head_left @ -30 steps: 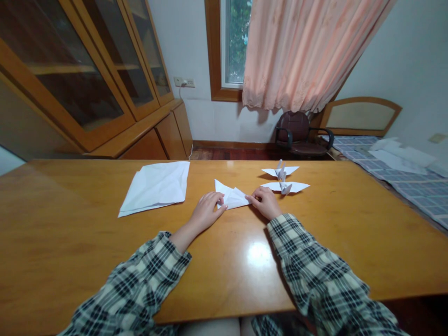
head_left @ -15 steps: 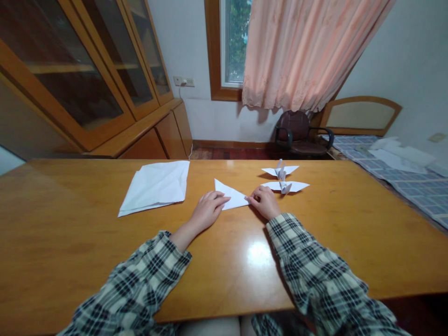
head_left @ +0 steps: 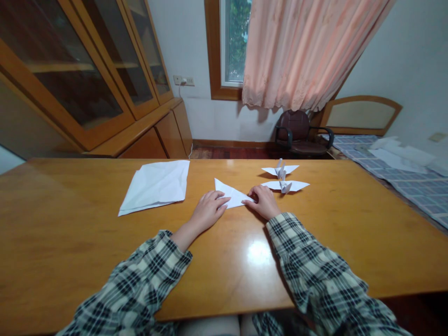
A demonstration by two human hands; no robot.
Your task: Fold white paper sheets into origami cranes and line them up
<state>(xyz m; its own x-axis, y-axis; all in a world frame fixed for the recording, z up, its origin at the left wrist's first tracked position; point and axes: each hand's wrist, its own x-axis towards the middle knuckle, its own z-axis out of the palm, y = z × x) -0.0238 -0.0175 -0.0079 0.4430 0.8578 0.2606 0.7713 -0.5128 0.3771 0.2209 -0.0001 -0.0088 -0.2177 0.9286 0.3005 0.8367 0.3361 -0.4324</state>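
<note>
A white sheet folded into a flat triangle [head_left: 231, 192] lies on the wooden table [head_left: 105, 252] in front of me. My left hand [head_left: 207, 211] rests on its left part, fingers stretched flat and pressing down. My right hand [head_left: 262, 201] sits at the triangle's right tip, fingers curled, one fingertip pressing along the lower edge. Both sleeves are black and cream plaid.
Two finished white paper cranes [head_left: 283, 171] [head_left: 286, 186] stand just beyond my right hand. A stack of creased white paper [head_left: 156, 186] lies at the left. Behind the table are a wooden glass-door cabinet [head_left: 87, 79], a dark armchair [head_left: 297, 133] and a bed [head_left: 413, 177].
The raised flap of the folded sheet has been pressed down flat into a triangle. My right fingertip has slid a little left along its lower edge.
</note>
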